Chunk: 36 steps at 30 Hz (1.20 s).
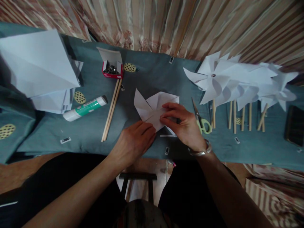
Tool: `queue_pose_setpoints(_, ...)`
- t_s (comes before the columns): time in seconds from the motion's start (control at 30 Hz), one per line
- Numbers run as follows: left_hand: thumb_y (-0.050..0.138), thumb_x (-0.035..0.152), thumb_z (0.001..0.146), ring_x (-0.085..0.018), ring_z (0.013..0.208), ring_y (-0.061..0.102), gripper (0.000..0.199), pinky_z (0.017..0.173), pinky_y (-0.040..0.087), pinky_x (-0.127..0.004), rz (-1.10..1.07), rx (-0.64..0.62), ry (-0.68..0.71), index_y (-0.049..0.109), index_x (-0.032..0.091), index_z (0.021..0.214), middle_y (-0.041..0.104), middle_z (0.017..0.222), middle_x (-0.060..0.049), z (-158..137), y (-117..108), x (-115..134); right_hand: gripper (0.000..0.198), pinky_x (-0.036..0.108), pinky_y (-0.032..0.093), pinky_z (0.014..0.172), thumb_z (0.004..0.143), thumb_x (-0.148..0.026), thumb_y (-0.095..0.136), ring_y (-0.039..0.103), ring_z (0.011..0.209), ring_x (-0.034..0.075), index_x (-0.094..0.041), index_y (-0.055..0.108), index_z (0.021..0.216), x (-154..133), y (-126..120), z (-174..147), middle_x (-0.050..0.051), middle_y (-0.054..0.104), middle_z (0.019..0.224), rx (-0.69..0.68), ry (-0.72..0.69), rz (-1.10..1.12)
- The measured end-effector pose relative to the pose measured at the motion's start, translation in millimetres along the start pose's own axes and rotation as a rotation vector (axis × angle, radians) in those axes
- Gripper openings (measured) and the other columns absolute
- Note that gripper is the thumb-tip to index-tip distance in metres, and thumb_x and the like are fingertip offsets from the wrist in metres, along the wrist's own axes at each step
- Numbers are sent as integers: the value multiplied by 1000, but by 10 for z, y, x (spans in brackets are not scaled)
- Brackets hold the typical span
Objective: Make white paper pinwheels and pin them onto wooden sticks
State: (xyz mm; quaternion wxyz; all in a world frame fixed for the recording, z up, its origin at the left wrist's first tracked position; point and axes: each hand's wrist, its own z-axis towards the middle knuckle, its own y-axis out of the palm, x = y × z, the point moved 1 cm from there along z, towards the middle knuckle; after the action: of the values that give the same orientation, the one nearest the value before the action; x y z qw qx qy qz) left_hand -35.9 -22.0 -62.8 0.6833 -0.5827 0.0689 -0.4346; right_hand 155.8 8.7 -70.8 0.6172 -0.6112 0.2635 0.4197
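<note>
A white paper sheet [155, 115], cut and creased into pinwheel blades, lies in front of me on the cloth. One pointed blade at its upper left stands up. My left hand [137, 139] grips the paper's lower left edge with the fingers close together. At its right side, my right hand [182, 122] pinches the paper between thumb and fingers near the middle. What lies under the right fingertips is hidden. A thin paper strip [168, 136] lies just below the right part of the sheet. Scissors [203, 124] with pale green handles rest beside my right hand.
Finished paper pinwheels [249, 79] on wooden sticks lie at the right, near a dark phone [294, 125]. Left of my hands are two wooden sticks [111, 110], a glue stick [85, 108], an open red box [112, 69] of metal fasteners and stacked white paper [40, 63].
</note>
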Motion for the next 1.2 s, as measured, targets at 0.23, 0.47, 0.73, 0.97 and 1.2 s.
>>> queue_pose_setpoints(0.23, 49, 14, 96, -18, 83, 66, 19, 72, 58, -30, -30, 37, 10, 60, 12, 111, 70, 95, -8, -38, 17, -4, 7, 48, 48, 99, 80, -17, 68, 59, 111, 24, -22, 71, 78, -38, 133, 61, 7, 65, 119, 33, -32, -147)
queue_pose_setpoints(0.47, 52, 12, 94, -20, 85, 62, 17, 74, 58, -33, -49, -57, 6, 64, 10, 106, 68, 93, -9, -45, 3, -1, 6, 47, 48, 99, 80, -15, 68, 58, 112, 25, -21, 69, 79, -70, 170, 68, 9, 64, 121, 45, -27, -198)
queue_pose_setpoints(0.73, 50, 13, 95, -20, 85, 61, 19, 74, 58, -34, -41, -61, 3, 64, 10, 107, 67, 94, -9, -51, 14, -7, 8, 49, 47, 101, 80, -16, 68, 57, 117, 27, -22, 65, 85, -78, 187, 40, 9, 63, 125, 83, -20, -205)
queue_pose_setpoints(0.97, 53, 11, 93, -20, 85, 61, 18, 75, 58, -33, -36, -58, 11, 64, 9, 106, 68, 94, -9, -43, 11, -1, 13, 47, 49, 100, 87, -17, 62, 56, 115, 26, -22, 70, 95, -76, 200, 12, 9, 60, 127, 59, -110, -281)
queue_pose_setpoints(1.2, 49, 14, 95, -21, 86, 60, 19, 76, 57, -34, -48, -75, -3, 65, 11, 104, 68, 93, -9, -42, 9, -2, 30, 51, 44, 105, 95, -14, 46, 48, 125, 30, -25, 67, 113, -115, 281, -87, 8, 57, 137, -49, -159, -492)
